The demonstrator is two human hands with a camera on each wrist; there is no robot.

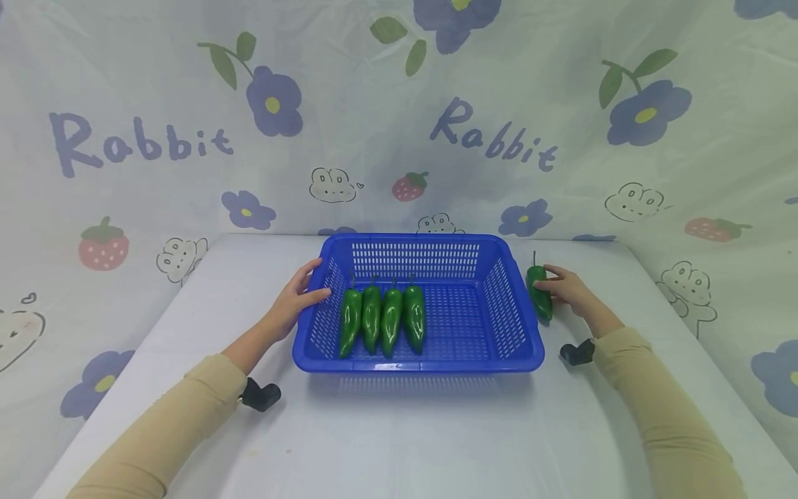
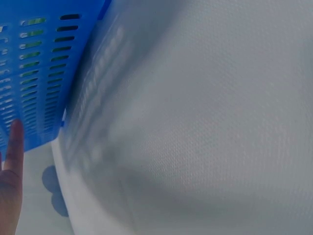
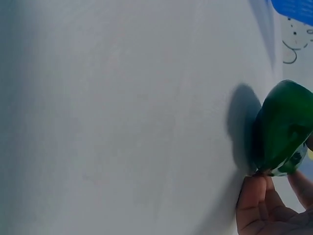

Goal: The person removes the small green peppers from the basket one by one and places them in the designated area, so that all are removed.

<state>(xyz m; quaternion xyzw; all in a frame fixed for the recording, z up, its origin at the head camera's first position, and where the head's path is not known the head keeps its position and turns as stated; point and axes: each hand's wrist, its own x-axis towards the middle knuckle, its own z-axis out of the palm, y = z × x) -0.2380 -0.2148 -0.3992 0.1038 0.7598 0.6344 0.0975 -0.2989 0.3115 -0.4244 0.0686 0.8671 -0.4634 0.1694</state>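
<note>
My left hand (image 1: 289,305) holds the left side of a blue plastic basket (image 1: 418,365), its thumb over the rim. A finger (image 2: 15,147) lies along the slotted outer wall in the left wrist view. Inside the basket, several glossy green peppers (image 1: 391,320) lie side by side in its left half, stems pointing away. Just outside the right wall, my right hand (image 1: 570,291) grips another green pepper (image 1: 539,294), thumb on top. The right wrist view shows that pepper (image 3: 283,127) close over the table, with fingers at its underside.
The basket stands on a white table (image 1: 399,443). Behind it hangs a pale curtain (image 1: 374,118) printed with flowers, strawberries and rabbits. A black wrist device (image 1: 260,395) sits by the left cuff and another black device (image 1: 576,352) by the right one.
</note>
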